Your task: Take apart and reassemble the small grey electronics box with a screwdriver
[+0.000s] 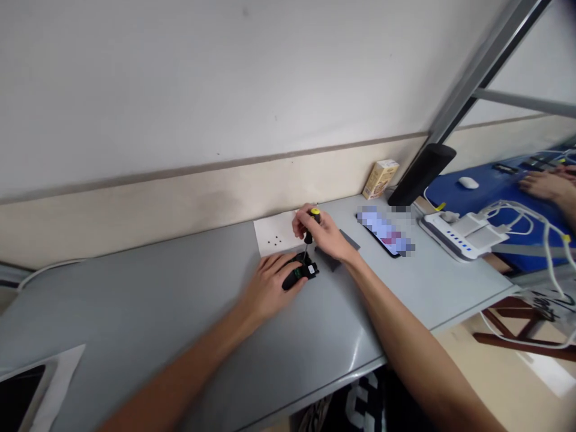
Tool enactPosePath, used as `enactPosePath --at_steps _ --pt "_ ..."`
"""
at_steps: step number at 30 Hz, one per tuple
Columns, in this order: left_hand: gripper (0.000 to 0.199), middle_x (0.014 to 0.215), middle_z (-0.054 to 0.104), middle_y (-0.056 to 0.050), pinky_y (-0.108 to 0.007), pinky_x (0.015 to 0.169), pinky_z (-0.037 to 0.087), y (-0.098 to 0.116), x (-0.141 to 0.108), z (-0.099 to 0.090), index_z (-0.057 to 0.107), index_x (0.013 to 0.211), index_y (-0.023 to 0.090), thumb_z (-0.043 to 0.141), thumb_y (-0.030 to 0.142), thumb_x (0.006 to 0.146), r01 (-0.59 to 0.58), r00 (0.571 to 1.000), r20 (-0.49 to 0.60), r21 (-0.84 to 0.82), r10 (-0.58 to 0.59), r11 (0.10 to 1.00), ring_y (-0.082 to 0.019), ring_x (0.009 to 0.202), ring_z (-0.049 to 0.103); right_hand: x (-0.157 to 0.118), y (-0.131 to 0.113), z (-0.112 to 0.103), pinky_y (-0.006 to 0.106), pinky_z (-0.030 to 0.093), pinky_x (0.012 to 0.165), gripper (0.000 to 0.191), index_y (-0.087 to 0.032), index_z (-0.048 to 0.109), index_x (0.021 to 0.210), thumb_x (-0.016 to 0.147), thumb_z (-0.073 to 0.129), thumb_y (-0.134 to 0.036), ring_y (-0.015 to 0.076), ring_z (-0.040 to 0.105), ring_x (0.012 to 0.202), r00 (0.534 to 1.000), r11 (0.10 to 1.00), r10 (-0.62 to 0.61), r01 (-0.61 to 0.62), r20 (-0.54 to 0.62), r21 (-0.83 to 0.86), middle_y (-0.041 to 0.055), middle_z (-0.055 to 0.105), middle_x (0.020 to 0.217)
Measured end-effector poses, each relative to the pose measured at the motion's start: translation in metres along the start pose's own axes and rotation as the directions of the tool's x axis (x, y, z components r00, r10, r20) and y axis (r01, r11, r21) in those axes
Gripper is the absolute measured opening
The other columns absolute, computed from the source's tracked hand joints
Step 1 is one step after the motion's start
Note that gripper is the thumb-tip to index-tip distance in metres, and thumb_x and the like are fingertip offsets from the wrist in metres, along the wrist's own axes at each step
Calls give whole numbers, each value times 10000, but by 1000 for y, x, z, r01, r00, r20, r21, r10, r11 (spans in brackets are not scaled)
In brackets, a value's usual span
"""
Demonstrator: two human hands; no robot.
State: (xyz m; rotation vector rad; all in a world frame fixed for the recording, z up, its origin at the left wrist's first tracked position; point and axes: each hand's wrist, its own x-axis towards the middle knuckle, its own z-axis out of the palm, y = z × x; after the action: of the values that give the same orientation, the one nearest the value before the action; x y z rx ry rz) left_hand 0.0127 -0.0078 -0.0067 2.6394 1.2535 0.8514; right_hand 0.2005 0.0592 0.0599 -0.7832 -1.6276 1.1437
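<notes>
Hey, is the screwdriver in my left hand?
No, your right hand holds the screwdriver, while your left hand holds the black device.

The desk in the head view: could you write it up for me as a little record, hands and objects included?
Surface: grey desk
Left hand: steadies an opened black device
Right hand: grips a screwdriver with a yellow-capped handle, its shaft pointing down into the device
Behind the hands: white paper with small dark pieces on it
Right of the hands: phone, screen partly blurred out
Against the back wall: small carton
Far right: another person's hand over a blue surface
</notes>
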Motion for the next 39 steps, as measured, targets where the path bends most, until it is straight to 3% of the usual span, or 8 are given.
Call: enactPosePath --at_steps 3,6,10,18,26,33,39 --pt "216 1331 697 -49 -453 1066 492 0 0 0 692 1163 246 647 334 971 9 1000 3 -5 -9 1000 -241 1230 642 -7 8 7 301 466 662 395 -233 465 816 997 485 -585 126 563 642 998 983 1 9 -56 182 -16 570 720" --pt "226 1329 698 -50 -464 1062 494 1 0 0 701 1171 260 650 338 964 25 1000 16 -2 -25 1000 -251 1227 645 -10 15 13 268 359 507 431 -261 394 831 937 565 -642 92 380 488 990 941 68 -24 -119 337 -86 392 616" --pt "241 1338 694 -53 -463 1061 492 0 -1 0 701 1183 261 641 360 971 34 999 21 0 -34 999 -253 1230 641 -10 18 14 251 278 466 482 -264 363 805 894 618 -663 83 236 492 989 914 102 -51 -106 403 -98 286 611" --pt "249 1356 685 -47 -468 1085 468 0 -1 0 685 1204 266 623 375 989 40 998 49 -2 -40 999 -252 1254 625 -14 15 13 263 322 493 452 -256 381 781 920 611 -620 90 360 495 997 954 59 -39 -57 298 -86 347 592" --pt "238 1350 687 -44 -460 1071 478 -1 -1 1 690 1191 269 635 363 978 37 999 35 1 -37 999 -251 1252 628 -14 16 14 266 319 489 464 -254 380 776 916 606 -634 88 367 495 995 951 60 -34 -75 307 -82 371 603" --pt "228 1321 703 -54 -456 1050 490 -2 -1 3 702 1166 257 638 365 976 24 1000 7 1 -24 1000 -254 1227 646 -14 17 15 260 304 500 409 -240 418 778 953 610 -556 86 358 516 998 918 -1 26 -64 395 -69 380 637" --pt "230 1331 699 -51 -453 1055 488 -2 -1 3 692 1169 248 648 359 972 -5 1000 -7 14 5 1000 -253 1225 644 -11 13 12 259 284 517 493 -226 528 825 953 478 -700 92 307 516 996 831 83 -65 -8 552 -56 367 627"
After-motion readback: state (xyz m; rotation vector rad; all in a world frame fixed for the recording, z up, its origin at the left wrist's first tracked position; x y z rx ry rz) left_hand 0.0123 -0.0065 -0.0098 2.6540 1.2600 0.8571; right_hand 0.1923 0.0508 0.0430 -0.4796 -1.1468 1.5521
